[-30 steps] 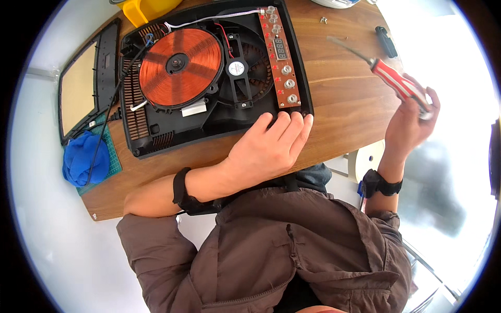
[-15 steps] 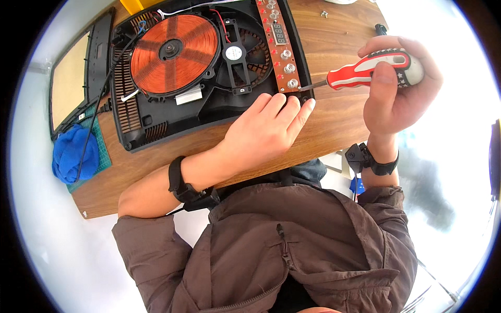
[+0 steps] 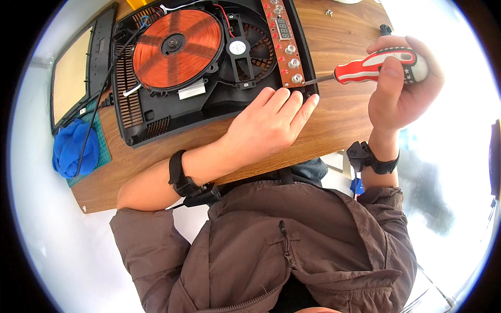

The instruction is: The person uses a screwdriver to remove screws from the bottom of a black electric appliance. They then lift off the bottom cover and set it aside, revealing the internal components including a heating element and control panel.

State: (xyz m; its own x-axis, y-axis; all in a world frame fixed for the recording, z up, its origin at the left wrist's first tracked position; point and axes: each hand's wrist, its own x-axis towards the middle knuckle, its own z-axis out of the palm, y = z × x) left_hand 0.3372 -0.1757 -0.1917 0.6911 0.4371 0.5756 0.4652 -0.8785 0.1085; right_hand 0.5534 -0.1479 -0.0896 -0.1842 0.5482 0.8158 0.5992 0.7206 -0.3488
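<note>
An opened induction cooker's black housing lies on the table, its round copper coil and fan exposed. Along its right side runs a narrow brown control board with coil springs and a small display. My left hand rests at the housing's near right corner, fingers stretched over the edge just below the board; its thumb is hidden. On the right, my right hand is closed round the red, white and black handle of a screwdriver. The screwdriver's tip meets the board's near right corner.
The wooden table carries small screws at the back. On the left, a blue cloth sits on a green mat beside a black-framed panel. A dark cable runs across there. The table's near edge borders my lap.
The housing and table appear slightly higher and farther right in the picture. My right hand and the screwdriver have shifted slightly right; the tip remains at the board's corner. My left hand still rests there.
</note>
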